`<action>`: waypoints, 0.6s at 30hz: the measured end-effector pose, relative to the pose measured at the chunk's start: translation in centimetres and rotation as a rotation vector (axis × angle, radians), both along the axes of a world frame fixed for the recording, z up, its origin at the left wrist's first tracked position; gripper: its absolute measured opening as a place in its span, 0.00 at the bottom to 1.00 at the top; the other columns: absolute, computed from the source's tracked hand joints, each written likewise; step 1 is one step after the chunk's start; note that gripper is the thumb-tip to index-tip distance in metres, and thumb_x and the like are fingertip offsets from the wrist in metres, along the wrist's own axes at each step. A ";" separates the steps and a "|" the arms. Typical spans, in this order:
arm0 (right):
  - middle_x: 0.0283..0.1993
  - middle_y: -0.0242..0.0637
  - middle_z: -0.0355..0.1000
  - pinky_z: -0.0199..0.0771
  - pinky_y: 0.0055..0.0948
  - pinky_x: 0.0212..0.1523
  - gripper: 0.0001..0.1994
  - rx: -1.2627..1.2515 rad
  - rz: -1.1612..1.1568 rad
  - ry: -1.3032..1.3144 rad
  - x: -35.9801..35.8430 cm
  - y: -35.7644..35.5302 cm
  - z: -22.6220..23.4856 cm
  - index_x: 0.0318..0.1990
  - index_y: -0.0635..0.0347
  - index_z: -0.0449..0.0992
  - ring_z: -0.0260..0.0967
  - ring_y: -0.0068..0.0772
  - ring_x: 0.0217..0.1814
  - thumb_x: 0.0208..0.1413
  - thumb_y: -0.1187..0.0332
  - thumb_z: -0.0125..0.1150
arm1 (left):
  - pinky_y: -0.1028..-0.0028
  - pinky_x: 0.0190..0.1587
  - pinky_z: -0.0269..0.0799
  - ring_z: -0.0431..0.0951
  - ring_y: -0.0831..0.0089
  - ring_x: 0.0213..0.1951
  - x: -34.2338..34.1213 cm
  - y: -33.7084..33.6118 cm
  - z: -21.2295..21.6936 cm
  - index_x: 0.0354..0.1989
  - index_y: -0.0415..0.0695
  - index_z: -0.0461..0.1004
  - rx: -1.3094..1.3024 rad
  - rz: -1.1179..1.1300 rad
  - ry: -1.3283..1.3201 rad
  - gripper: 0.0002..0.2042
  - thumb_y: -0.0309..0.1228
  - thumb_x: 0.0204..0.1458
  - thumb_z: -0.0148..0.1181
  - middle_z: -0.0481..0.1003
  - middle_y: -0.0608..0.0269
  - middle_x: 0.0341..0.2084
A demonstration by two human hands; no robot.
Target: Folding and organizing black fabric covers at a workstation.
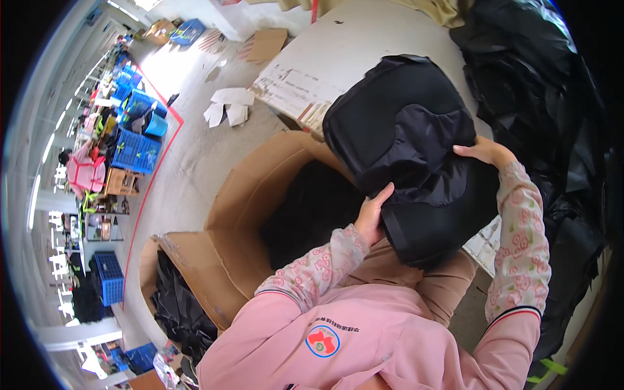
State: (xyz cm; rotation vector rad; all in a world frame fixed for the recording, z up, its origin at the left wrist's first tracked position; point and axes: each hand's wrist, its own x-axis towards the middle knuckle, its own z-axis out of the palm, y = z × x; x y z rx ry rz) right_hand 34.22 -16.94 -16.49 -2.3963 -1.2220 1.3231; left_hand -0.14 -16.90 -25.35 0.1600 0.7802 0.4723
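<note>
In front of me I hold up a black padded fabric piece (409,143), with smooth thick panels and a thin, shiny, wrinkled part across its middle. Its exact kind I cannot make out. My left hand (370,218) is closed on its near left side, thumb on top. At the right side my right hand (486,151) grips it too, its fingers mostly hidden underneath. The lower end of the piece hangs above my knees. Just left of my left hand stands an open cardboard box (240,188) with dark material inside.
A white-topped table (296,81) lies beyond the piece. Black sheeting or fabric (546,97) is heaped along the right. Another cardboard box holds black fabric (182,302) at lower left. Paper scraps (229,105) lie on the floor; blue crates (136,151) line the far left, near another person (86,170).
</note>
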 end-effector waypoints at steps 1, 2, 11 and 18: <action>0.58 0.51 0.70 0.62 0.33 0.65 0.46 0.067 -0.066 0.051 -1.3 -1.0 0.4 0.62 0.71 0.66 0.69 0.45 0.60 0.43 0.41 0.71 | 0.63 0.46 0.75 0.78 0.65 0.41 -1.0 0.5 1.3 0.51 0.44 0.72 0.111 0.005 0.044 0.21 0.40 0.53 0.66 0.76 0.58 0.45; 0.57 0.51 0.71 0.63 0.33 0.64 0.45 0.142 -0.110 -0.036 -1.5 -2.1 -0.7 0.62 0.70 0.66 0.70 0.45 0.58 0.44 0.42 0.71 | 0.65 0.43 0.77 0.78 0.67 0.40 -1.8 0.9 2.1 0.52 0.44 0.70 0.220 0.000 0.084 0.21 0.36 0.52 0.67 0.76 0.59 0.43; 0.50 0.42 0.74 0.73 0.29 0.51 0.33 0.315 -0.453 0.620 -11.1 -4.4 -0.9 0.59 0.67 0.68 0.74 0.35 0.47 0.48 0.60 0.71 | 0.67 0.45 0.74 0.75 0.68 0.42 -8.7 7.1 2.7 0.59 0.43 0.65 0.599 -0.084 0.194 0.31 0.27 0.44 0.69 0.73 0.60 0.45; 0.50 0.40 0.73 0.70 0.29 0.54 0.31 0.719 -0.388 0.711 -23.9 -1.6 -1.1 0.57 0.68 0.68 0.71 0.32 0.50 0.44 0.71 0.73 | 0.70 0.51 0.73 0.78 0.68 0.46 -21.0 10.5 3.9 0.55 0.33 0.69 0.772 -0.085 0.467 0.31 0.33 0.43 0.73 0.76 0.55 0.48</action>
